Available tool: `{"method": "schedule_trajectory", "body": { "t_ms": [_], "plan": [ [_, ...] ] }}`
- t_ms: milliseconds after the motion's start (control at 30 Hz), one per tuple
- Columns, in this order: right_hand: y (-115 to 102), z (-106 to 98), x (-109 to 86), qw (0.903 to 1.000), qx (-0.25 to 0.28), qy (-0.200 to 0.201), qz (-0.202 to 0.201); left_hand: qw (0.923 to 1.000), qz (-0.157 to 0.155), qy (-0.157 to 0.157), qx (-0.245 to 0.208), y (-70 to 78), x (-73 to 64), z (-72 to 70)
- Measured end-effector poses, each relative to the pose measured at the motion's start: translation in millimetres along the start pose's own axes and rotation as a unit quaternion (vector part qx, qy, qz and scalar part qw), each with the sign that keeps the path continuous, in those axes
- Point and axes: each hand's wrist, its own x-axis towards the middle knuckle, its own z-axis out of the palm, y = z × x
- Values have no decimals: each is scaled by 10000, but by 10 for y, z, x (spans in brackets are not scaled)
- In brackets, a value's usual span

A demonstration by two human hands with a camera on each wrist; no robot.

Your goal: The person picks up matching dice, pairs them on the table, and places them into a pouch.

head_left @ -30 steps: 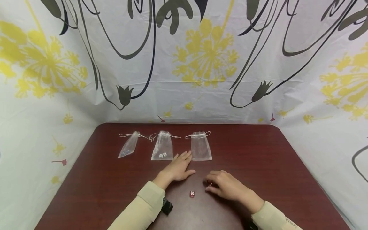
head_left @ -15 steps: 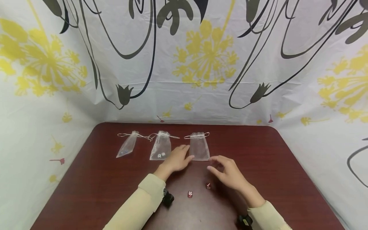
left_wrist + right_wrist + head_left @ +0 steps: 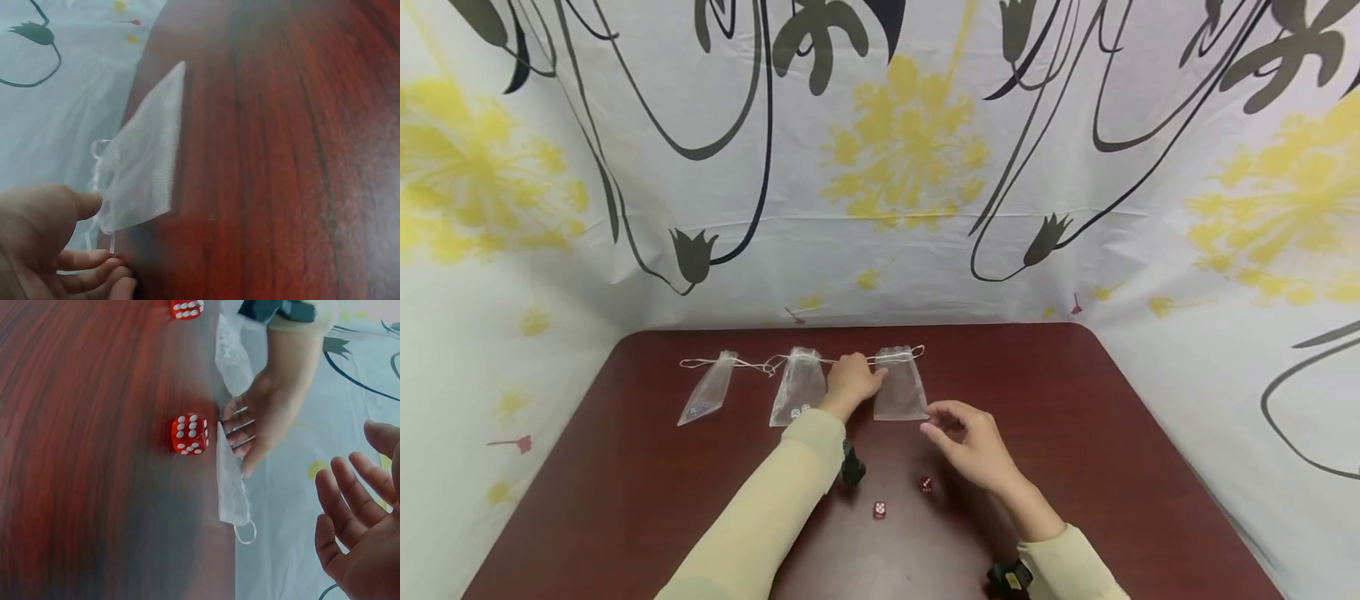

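A sheer white drawstring bag (image 3: pixel 899 390) lies flat near the table's far edge, and it looks as if nothing is inside. My left hand (image 3: pixel 853 383) is at its upper left, by the white drawstring. In the left wrist view the thumb is close to the bag's gathered neck (image 3: pixel 105 187), with the fingers loosely bent; contact is unclear. Near the bag's lower right corner, my right hand (image 3: pixel 973 448) hovers with relaxed fingers, holding nothing. Two red dice with white dots, one die (image 3: pixel 927 484) nearer the right hand and another die (image 3: pixel 880 509), rest on the table.
Left of the hands lie two similar bags: the middle bag (image 3: pixel 799 387) contains white dice, the leftmost bag (image 3: pixel 709 390) small blue-marked dice. The dark red wooden table (image 3: pixel 625 500) ends at a patterned white cloth (image 3: pixel 880 267) behind and at the sides.
My right hand let go of a red die, leaving it on the table, and moved up toward the bag's lower corner. My left hand reached farther forward, to the bag's drawstring end.
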Motion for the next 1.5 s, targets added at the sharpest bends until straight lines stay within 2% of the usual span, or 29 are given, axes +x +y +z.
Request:
{"method": "schedule_trajectory", "body": {
  "t_ms": [100, 200, 300, 367, 467, 500, 567, 667, 733, 800, 867, 967, 1100, 1200, 1333, 1500],
  "plan": [
    [-19, 31, -12, 9998, 40, 149, 89, 9997, -211, 59, -51, -53, 20, 46],
    [-21, 27, -19, 9996, 19, 255, 131, 9995, -207, 66, -229, -72, 13, 47],
    [-7, 12, -20, 9994, 4, 314, 113, 9990, -44, 143, -411, -76, 9, 24],
    [7, 4, -21, 9993, -17, 355, 66, 9978, 115, 306, -582, -91, 7, 23],
    [9, -9, -25, 9993, -16, 385, 31, 9891, 388, 629, -1273, -125, -26, 18],
    [9, -15, -25, 9992, -14, 393, 23, 9831, 451, 717, -1626, -139, -42, 13],
    [8, -25, -26, 9992, 8, 390, 18, 9621, 486, 805, -2559, -162, -84, -10],
    [11, -39, -29, 9992, 9, 408, 44, 9140, 437, 740, -3965, -177, -156, -76],
    [14, -46, -32, 9991, 15, 418, 92, 8864, 378, 724, -4557, -173, -204, -139],
    [15, -53, -33, 9990, 23, 420, 118, 8728, 392, 713, -4812, -158, -264, -214],
    [17, -59, -32, 9991, 42, 402, 133, 8655, 451, 701, -4939, -141, -325, -291],
    [24, -71, -26, 9992, 74, 375, 120, 8586, 525, 673, -5056, -106, -439, -420],
    [34, -84, -1, 9990, 79, 424, 89, 8443, 618, 736, -5272, -73, -576, -569],
    [39, -91, 26, 9989, 81, 464, 56, 8381, 708, 797, -5350, -69, -671, -656],
    [38, -94, 48, 9990, 112, 443, 21, 8414, 927, 765, -5268, -94, -788, -726],
    [31, -91, 81, 9989, 152, 434, -83, 8524, 1204, 676, -5044, -155, -944, -724]
  ]
}}
